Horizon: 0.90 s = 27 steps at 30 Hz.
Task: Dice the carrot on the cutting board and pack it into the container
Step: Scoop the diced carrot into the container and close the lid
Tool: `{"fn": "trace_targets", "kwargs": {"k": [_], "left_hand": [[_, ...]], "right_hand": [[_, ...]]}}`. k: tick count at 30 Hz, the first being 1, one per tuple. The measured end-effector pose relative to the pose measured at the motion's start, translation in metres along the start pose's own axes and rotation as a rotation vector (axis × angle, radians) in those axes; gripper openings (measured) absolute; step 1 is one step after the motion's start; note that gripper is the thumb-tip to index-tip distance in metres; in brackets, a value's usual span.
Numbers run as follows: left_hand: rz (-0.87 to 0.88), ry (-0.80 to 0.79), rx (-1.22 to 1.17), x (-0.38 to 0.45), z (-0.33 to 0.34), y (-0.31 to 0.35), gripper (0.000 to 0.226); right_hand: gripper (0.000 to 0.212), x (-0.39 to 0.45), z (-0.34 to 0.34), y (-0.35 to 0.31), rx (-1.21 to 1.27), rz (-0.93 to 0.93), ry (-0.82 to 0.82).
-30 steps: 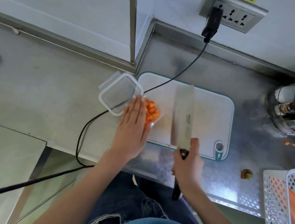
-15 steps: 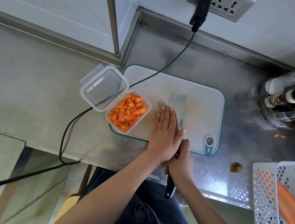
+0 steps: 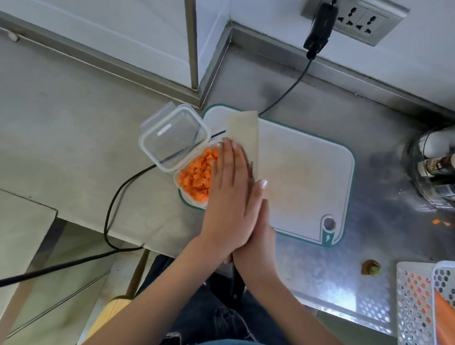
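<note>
Cleaver point(image 3: 246, 139) now tilts over the container point(image 3: 193, 201) (half a second ago it lay flat on the cutting board point(image 3: 306, 180)); left hand point(image 3: 230, 197), fingers straight, wipes the blade; right hand point(image 3: 253, 247) grasps the handle; diced carrot point(image 3: 197, 175) fills the container, so packing is nearly complete.

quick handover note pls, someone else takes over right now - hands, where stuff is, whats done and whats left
Left hand: fingers straight, lying flat on the knife blade, over the container's edge.
Right hand: grips the knife handle at the counter's front edge.
Container: on the cutting board's left end, holding the diced carrot, clear lid hinged open.
Cutting board: no carrot left on it that shows.
Done: dicing, most packing.
Left: likely wipe the blade clean, put the knife down, close the lid.
</note>
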<state>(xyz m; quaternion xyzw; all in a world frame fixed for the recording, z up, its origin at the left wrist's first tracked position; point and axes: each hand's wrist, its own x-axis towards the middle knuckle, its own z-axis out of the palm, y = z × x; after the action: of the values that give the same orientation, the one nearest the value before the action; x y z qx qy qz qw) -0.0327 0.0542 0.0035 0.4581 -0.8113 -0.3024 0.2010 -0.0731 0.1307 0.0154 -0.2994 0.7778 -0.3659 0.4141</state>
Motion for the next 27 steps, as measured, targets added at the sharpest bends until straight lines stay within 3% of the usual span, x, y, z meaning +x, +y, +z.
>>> {"fn": "trace_targets", "kwargs": {"k": [4, 7, 9, 10, 12, 14, 18, 21, 22, 24, 27], "left_hand": [[-0.05, -0.126, 0.304, -0.004, -0.017, -0.044, 0.076], [0.101, -0.142, 0.376, -0.01, -0.025, -0.07, 0.073], [0.085, -0.036, 0.324, -0.017, -0.033, -0.077, 0.067], [-0.028, 0.032, 0.271, -0.021, -0.037, -0.08, 0.074], [-0.321, 0.117, 0.158, -0.03, -0.041, -0.084, 0.103], [-0.498, 0.074, 0.026, -0.033, -0.04, -0.087, 0.127], [-0.498, 0.006, -0.159, -0.025, -0.04, -0.085, 0.139], [-0.426, 0.04, -0.317, -0.021, -0.042, -0.087, 0.144], [-0.402, 0.04, -0.331, -0.021, -0.042, -0.088, 0.146], [-0.349, 0.019, -0.31, -0.022, -0.042, -0.09, 0.147], [-0.339, 0.007, -0.267, -0.024, -0.043, -0.093, 0.14]], "right_hand": [[0.022, 0.003, 0.012, -0.007, 0.036, 0.083, -0.027], [0.026, 0.01, -0.007, -0.002, 0.054, 0.166, 0.074], [0.024, 0.021, -0.032, 0.008, -0.007, 0.184, 0.171], [0.021, 0.028, -0.046, 0.014, -0.08, 0.175, 0.224], [0.014, 0.042, -0.073, 0.028, -0.307, 0.16, 0.3], [0.014, 0.055, -0.093, 0.043, -0.486, 0.165, 0.301], [0.033, 0.069, -0.103, 0.064, -0.623, 0.146, 0.18], [0.046, 0.065, -0.1, 0.057, -0.591, 0.151, 0.218], [0.051, 0.063, -0.096, 0.053, -0.642, 0.107, 0.267], [0.055, 0.06, -0.08, 0.033, -0.691, -0.172, 0.299], [0.058, 0.065, -0.03, -0.002, -0.725, -0.68, -0.043]]}}
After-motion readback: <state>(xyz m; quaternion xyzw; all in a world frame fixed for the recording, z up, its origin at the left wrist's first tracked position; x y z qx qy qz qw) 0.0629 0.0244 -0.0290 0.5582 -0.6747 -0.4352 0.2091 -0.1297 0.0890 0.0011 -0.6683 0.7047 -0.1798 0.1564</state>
